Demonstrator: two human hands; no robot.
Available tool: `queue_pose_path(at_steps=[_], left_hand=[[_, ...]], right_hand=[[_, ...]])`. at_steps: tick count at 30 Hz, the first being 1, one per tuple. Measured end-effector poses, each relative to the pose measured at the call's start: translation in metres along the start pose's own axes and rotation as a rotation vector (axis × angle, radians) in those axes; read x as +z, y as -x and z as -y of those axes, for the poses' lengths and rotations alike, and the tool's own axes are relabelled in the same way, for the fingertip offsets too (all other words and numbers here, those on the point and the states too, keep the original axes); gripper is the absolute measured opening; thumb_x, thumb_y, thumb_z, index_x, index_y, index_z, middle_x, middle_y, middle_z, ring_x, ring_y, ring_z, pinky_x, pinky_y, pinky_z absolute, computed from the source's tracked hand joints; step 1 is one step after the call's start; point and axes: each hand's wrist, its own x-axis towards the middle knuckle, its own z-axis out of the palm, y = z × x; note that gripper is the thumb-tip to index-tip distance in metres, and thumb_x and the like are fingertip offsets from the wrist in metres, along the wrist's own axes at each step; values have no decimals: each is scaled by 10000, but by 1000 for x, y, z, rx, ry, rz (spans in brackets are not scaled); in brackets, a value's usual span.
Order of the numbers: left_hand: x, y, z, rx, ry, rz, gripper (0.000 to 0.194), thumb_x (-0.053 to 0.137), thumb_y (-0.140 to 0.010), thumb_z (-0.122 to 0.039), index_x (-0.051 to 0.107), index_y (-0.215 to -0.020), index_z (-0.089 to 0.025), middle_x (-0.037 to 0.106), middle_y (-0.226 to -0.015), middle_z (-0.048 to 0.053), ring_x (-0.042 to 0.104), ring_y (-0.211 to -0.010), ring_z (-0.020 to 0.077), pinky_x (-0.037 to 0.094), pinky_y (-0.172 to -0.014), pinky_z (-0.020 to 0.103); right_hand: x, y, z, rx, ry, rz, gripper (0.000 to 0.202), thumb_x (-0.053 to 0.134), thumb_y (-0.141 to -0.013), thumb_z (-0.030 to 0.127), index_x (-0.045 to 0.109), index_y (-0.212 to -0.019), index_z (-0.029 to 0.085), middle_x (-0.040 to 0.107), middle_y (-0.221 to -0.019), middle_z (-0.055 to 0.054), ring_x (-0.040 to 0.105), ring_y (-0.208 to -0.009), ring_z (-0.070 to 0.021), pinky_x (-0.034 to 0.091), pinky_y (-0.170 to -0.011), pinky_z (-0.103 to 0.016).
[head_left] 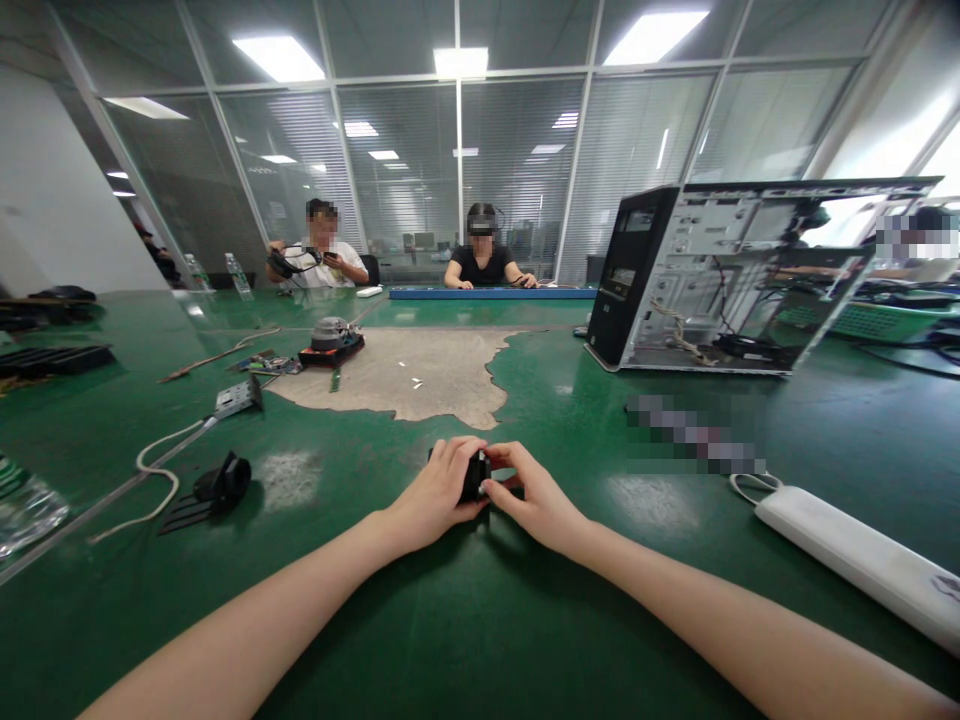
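Note:
My left hand (439, 490) is wrapped over a small black object (475, 478) just above the green table, in front of my body. From the other side, the curled fingers and thumb of my right hand (532, 490) close on the object's right end. Most of it is hidden behind my fingers, so its exact kind does not show. Beyond both hands lies a bare beige patch (427, 372) with a ragged edge, where the green surface is absent.
An opened computer case (637, 275) stands at right, with a long white bar (855, 555) nearer me. At left lie a black plastic part (221, 482), a metal box with a white cable (238, 396) and a clear bottle (30, 505). Two people sit across the table.

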Motion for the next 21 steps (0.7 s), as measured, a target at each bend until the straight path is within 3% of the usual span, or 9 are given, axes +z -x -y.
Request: queue_pose_path(at_steps=[8,15,21], left_hand=[[-2,0,-2,4,14,15,599,595,-723,-191,259,-1218,-208,390,-1184,108,392,-1060,251,374,-894,457],[-4,-1,-2,4,33,32,576,590,-738,-217,264,-1212,-204,389,-1178,108,394,-1067,251,376,-895,454],[-4,0,-2,7,27,33,583,590,-730,-185,263,-1213,-207,385,-1186,106,395,-1069,249,377,-897,451]], right_hand=[[-2,2,1,-131,43,-41,157,529,-763,180,515,-915,217,467,-1040,-57,494,-969,-169,506,-755,-305],[0,0,2,-31,17,-29,306,512,-770,168,443,-1064,216,487,-1031,-68,510,-965,-177,516,-716,-313],[0,1,1,-22,-45,7,227,525,-762,180,459,-977,211,501,-968,-40,539,-904,-154,528,-709,-296]])
